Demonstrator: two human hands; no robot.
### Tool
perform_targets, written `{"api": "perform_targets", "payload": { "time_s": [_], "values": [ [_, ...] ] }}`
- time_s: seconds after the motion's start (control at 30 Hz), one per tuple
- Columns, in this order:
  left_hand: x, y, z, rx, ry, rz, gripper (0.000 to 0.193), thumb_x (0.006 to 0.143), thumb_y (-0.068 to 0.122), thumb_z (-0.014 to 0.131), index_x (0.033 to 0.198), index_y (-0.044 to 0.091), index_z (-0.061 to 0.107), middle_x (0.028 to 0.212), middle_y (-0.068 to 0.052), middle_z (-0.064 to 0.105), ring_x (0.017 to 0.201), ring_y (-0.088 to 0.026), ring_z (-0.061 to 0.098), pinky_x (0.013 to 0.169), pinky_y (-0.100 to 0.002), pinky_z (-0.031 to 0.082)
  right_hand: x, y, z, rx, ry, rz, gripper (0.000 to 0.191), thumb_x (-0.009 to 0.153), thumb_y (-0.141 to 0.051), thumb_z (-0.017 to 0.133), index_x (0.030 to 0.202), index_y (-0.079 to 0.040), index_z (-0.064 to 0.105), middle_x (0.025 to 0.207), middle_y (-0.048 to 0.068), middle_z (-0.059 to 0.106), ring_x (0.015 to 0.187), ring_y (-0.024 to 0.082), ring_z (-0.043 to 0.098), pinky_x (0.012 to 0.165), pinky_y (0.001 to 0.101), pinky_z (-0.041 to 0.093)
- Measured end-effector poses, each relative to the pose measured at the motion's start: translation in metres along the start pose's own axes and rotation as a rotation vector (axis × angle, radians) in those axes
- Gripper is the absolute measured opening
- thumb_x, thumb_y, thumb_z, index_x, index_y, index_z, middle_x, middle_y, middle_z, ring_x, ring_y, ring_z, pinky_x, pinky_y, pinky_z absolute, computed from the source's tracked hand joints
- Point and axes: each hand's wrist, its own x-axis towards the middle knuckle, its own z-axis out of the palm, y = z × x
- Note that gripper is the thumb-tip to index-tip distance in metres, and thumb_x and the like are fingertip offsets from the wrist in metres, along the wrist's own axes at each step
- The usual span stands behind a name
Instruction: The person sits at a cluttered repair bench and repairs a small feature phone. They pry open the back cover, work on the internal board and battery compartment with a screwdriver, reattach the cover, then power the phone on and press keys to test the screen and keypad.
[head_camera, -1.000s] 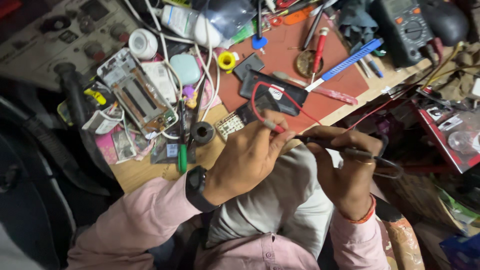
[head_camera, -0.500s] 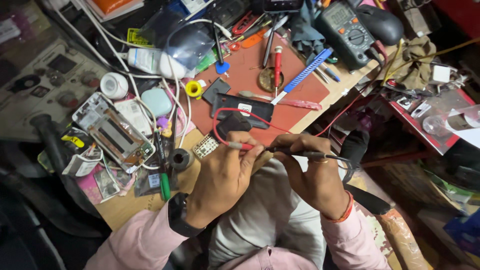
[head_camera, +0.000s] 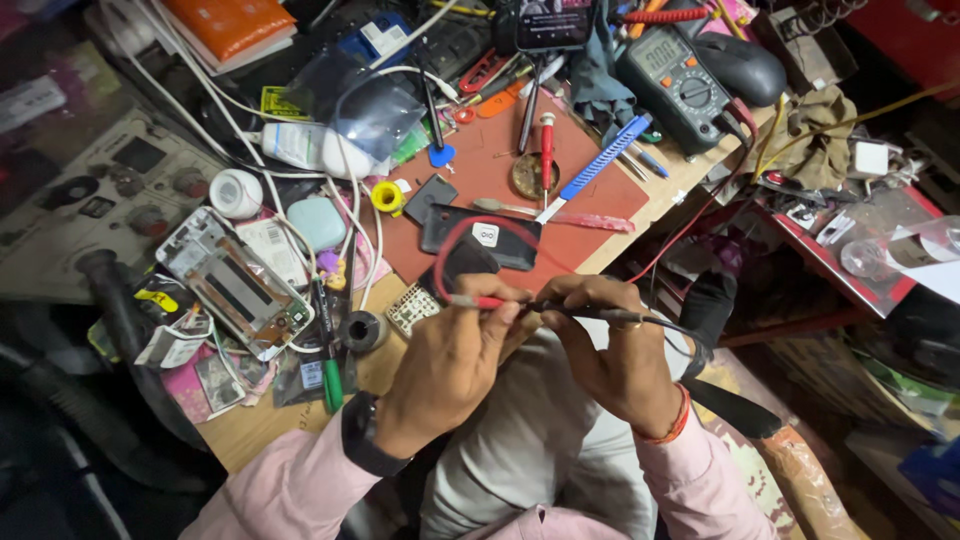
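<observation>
My left hand (head_camera: 448, 368) grips a red multimeter probe (head_camera: 478, 300) whose red lead loops up over a black phone part (head_camera: 478, 240) on the reddish work mat (head_camera: 500, 170). My right hand (head_camera: 612, 352) pinches a black probe (head_camera: 598, 313) with a black cable trailing right. The two probe tips meet between my hands, just off the near edge of the wooden bench, above my lap. A black watch sits on my left wrist and a red thread band on my right. What lies between the tips is hidden by my fingers.
A grey multimeter (head_camera: 678, 82) stands at the far right of the bench beside a black mouse (head_camera: 740, 66). An opened phone frame (head_camera: 240, 290), a white round case (head_camera: 316, 222), yellow tape (head_camera: 387, 197), a blue toothbrush (head_camera: 595, 168), a red screwdriver (head_camera: 546, 150) and tangled white cables crowd the top.
The view has shifted, so my hands sit lower and more central in frame. Both hands keep their probes, tips still together near the bench edge.
</observation>
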Motion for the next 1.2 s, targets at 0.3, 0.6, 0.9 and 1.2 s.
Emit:
{"api": "perform_targets", "payload": {
  "time_s": [0.3, 0.6, 0.9, 1.2],
  "values": [
    [-0.009, -0.001, 0.004, 0.161, -0.083, 0.238, 0.02, 0.106, 0.012, 0.062, 0.118, -0.003, 0.06, 0.105, -0.017, 0.069, 0.09, -0.034, 0.07, 0.073, -0.039, 0.058, -0.032, -0.017, 0.003, 0.662, 0.225, 0.374, 0.019, 0.105, -0.002, 0.052, 0.123, 0.004, 0.054, 0.119, 0.022, 0.064, 0.09, 0.024, 0.068, 0.082, 0.035, 0.059],
    [-0.021, 0.004, 0.021, 0.089, -0.198, 0.325, 0.032, 0.098, 0.024, 0.073, 0.115, 0.0, 0.063, 0.103, -0.012, 0.067, 0.095, -0.029, 0.068, 0.083, -0.039, 0.057, -0.051, -0.02, -0.029, 0.288, 0.235, 0.304, 0.024, 0.112, -0.018, 0.052, 0.103, 0.004, 0.057, 0.11, 0.019, 0.065, 0.088, 0.019, 0.063, 0.08, 0.0286, 0.053],
    [-0.026, -0.007, 0.024, 0.029, -0.229, 0.406, 0.027, 0.098, 0.004, 0.069, 0.124, 0.008, 0.065, 0.119, -0.004, 0.064, 0.11, -0.023, 0.068, 0.092, -0.032, 0.058, -0.058, 0.014, -0.057, 0.697, 0.179, 0.981, 0.016, 0.101, -0.014, 0.054, 0.108, 0.001, 0.055, 0.112, 0.017, 0.067, 0.086, 0.021, 0.064, 0.071, 0.0347, 0.053],
    [-0.036, -0.014, 0.032, -0.072, -0.339, 0.44, 0.033, 0.096, -0.003, 0.069, 0.125, 0.011, 0.065, 0.118, -0.003, 0.062, 0.106, -0.021, 0.068, 0.092, -0.032, 0.059, -0.077, -0.001, -0.061, 0.488, 0.113, 0.838, 0.026, 0.098, 0.001, 0.061, 0.124, 0.004, 0.06, 0.105, 0.011, 0.067, 0.085, 0.017, 0.066, 0.074, 0.0325, 0.058]
  ]
}}
